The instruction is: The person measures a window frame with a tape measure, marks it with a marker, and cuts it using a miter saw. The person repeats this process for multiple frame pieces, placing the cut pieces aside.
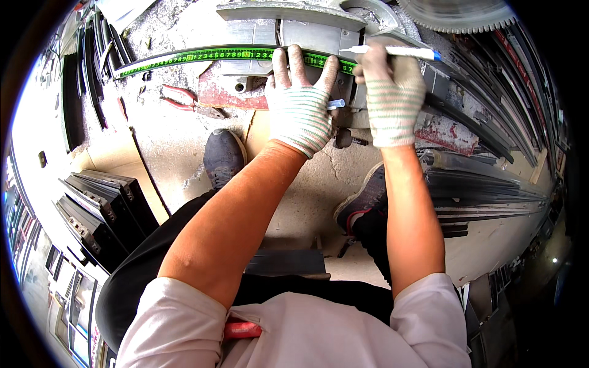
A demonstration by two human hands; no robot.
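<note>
My left hand, in a white glove with green stripes, lies with its fingers spread over a green tape measure. The tape runs along a dark narrow strip on a grey metal machine bed. A small light-blue tube-like piece sticks out beside this hand; whether the hand grips it is hidden. In my right hand, gloved alike and slightly blurred, is a white marker pen with a blue end. Its tip points left, just above the bed and close to the tape's right part.
A toothed circular saw blade stands at the far right. Red-handled pliers lie on the dusty floor left of the bed. Dark profiles are stacked at the right, and black frame pieces stand at the left.
</note>
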